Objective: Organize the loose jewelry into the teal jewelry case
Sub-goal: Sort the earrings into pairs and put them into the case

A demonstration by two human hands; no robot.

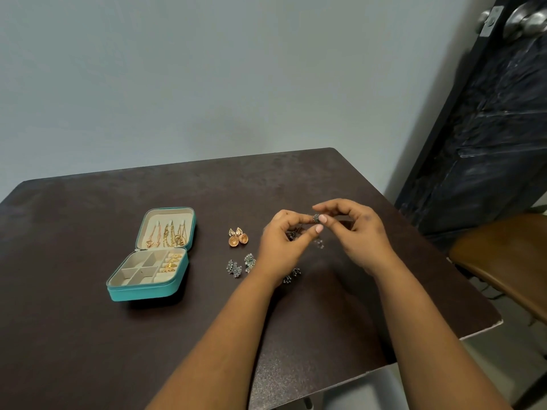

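Both hands are up over the right half of the dark table [88, 321], drawn close together, and between them sits one small silver earring [316, 217]. The left hand [281, 247] has its fingers curled in, thumb and forefinger pinching the piece from its side; the right hand [355, 232] arches over from the other side, fingertips curled down onto the same earring. So the two are joined on that one little piece, held just above the tabletop. Under the left palm there's something dark and small, partly hidden, can't make it out. Off to the left of the hands, a pair of gold bell-shaped earrings [238, 237] lies on the table, the two touching. Nearer the person, two silver fan-shaped earrings [240, 265] sit side by side, and another silver piece [293, 275] peeks out beside the left wrist. Well over to the left stands the teal jewelry case [148, 291], lid open and leaning back. Gold chains [167, 234] hang against the cream lining of the lid. In the base, gold rings [171, 263] are tucked in the right-hand row, with cream-lined square compartments beside them. A wooden chair [503, 261] sits at the table's right edge, before a dark door [488, 128].
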